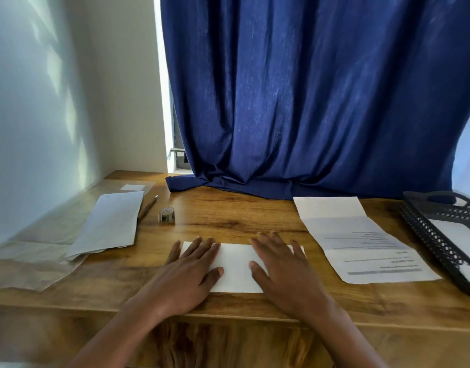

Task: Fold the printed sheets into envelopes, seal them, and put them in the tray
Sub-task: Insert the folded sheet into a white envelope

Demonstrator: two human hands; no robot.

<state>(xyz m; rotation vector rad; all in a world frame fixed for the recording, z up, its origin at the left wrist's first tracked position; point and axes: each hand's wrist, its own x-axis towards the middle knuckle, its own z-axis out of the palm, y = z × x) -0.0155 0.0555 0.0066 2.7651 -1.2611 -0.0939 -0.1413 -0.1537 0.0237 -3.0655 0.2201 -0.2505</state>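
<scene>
Your left hand (186, 272) and right hand (284, 269) lie flat, fingers spread, pressing the folded sheet (235, 266). Right of it: a printed sheet (361, 240) unfolded, then the tray (425, 232) holding paper. Left: envelopes (109, 224), tape roll (167, 215). Stuffing and sealing remain.

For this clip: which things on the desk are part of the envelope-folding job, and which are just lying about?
Part of the job:
- folded sheet pressed flat under the left hand and right hand
- printed sheet, unfolded, to its right
- black tray at far right
- tape roll
- envelope stack at left

Lying about:
- pencil
- blue curtain
- clear plastic sleeves
</scene>
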